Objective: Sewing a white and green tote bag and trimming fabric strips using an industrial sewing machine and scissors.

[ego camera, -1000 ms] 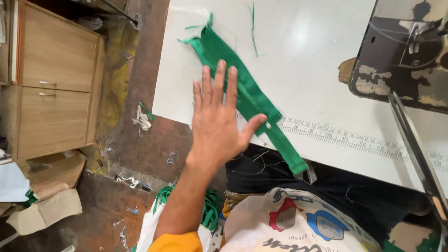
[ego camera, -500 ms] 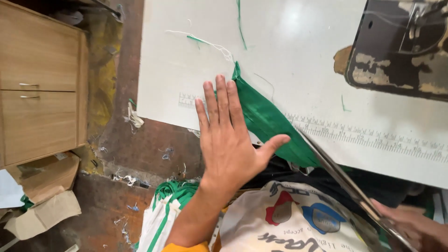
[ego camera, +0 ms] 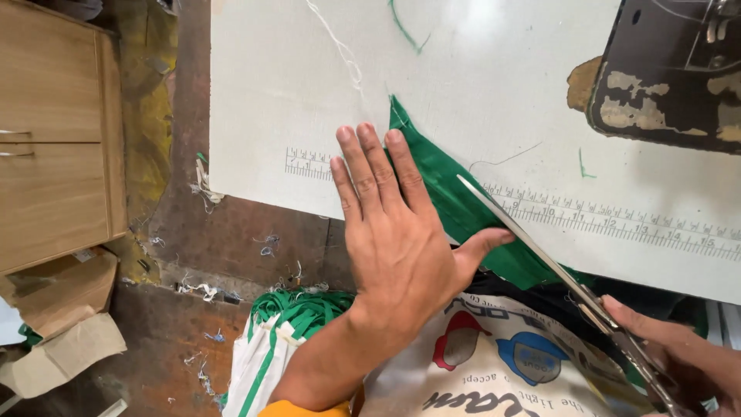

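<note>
At the near edge of the table, the right hand (ego camera: 679, 359) grips the scissors (ego camera: 556, 274), which have just come in from the right, so cutting looks about to begin. The left hand (ego camera: 397, 232), fingers straight and close together, has slid nearer and presses flat on the green fabric (ego camera: 440, 174) overhanging that edge. Beyond sits the dark sewing machine (ego camera: 671, 69)

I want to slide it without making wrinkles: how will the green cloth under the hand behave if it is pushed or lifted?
The green cloth lies thin and flat, so it is probably floppy and light. The left hand presses it on the smooth white table, where it may slip. Its lower end hangs over the table edge, so when lifted it would likely droop.
</note>
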